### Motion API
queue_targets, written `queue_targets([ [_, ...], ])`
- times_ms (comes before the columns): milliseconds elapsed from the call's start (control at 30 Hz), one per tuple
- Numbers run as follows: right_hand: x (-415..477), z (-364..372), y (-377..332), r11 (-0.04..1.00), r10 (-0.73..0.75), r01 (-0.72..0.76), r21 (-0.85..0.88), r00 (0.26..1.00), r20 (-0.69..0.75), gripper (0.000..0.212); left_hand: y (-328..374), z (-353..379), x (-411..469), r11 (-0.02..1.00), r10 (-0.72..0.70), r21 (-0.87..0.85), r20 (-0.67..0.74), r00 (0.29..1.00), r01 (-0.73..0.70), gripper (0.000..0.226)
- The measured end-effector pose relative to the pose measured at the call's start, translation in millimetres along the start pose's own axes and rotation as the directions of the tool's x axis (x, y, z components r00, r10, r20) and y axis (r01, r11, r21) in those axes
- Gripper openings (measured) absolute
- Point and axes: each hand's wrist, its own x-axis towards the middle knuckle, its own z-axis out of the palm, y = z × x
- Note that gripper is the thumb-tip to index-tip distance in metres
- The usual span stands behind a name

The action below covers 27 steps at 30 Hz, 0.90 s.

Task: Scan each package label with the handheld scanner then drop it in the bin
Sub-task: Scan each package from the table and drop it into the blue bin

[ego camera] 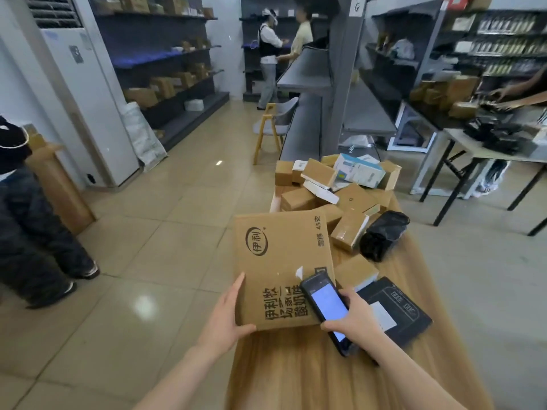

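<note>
A flat brown cardboard package (281, 261) with black printed characters sits at the left side of the wooden table (296, 374). My left hand (226, 318) grips its near left corner, thumb under the front edge. My right hand (352, 318) holds the black handheld scanner (325, 306), screen lit, over the package's near right corner. No label shows on the package's top face. A black flat mailer (396, 312) with a white label lies just right of the scanner.
Several small brown and white boxes (331, 187) and a black plastic bag parcel (383, 235) are piled at the table's far end. A person's legs (35, 247) stand at the left. Grey shelving (310, 119), a chair (270, 125) and a folding table (488, 149) lie beyond.
</note>
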Motion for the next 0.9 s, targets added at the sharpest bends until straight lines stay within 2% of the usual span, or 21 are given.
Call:
queue_targets([
  [100,-25.1,-5.0,15.8,1.000,0.002,-0.002,0.024,1.000,0.022,0.094,13.5,8.3,-27.0,0.998,-0.034,-0.054,-0.084,0.996,0.029,0.123],
  [233,-44.6,-18.6,29.0,0.999,0.005,-0.006,0.037,1.000,0.023,0.089,34.3,6.2,-32.0,0.960,-0.164,-0.251,-0.147,0.976,0.124,0.108],
  [333,-54.3,-23.0,37.0,0.998,0.013,-0.014,0.066,1.000,0.015,0.085,38.0,1.8,-26.2,0.939,-0.274,-0.245,-0.111,0.955,0.241,0.106],
  [400,-59.4,-22.7,40.3,0.998,0.016,-0.017,0.067,1.000,0.009,0.086,38.1,-0.4,-23.8,0.938,-0.300,-0.197,-0.047,0.953,0.285,0.103],
  [533,-63.2,-19.6,41.6,0.998,0.033,-0.033,0.056,0.999,0.005,0.085,39.2,1.4,-25.6,0.951,-0.268,-0.162,-0.002,0.963,0.265,0.084],
  [733,-59.7,-25.8,30.5,0.997,0.035,-0.032,0.070,0.998,-0.046,0.081,43.4,-6.7,-19.5,0.965,-0.190,-0.199,-0.093,0.977,0.169,0.078],
  [900,-51.8,-41.4,17.4,0.999,0.001,0.003,0.038,0.994,-0.105,0.091,47.6,-22.5,-4.4,0.984,-0.120,-0.148,-0.110,0.987,0.103,0.075],
])
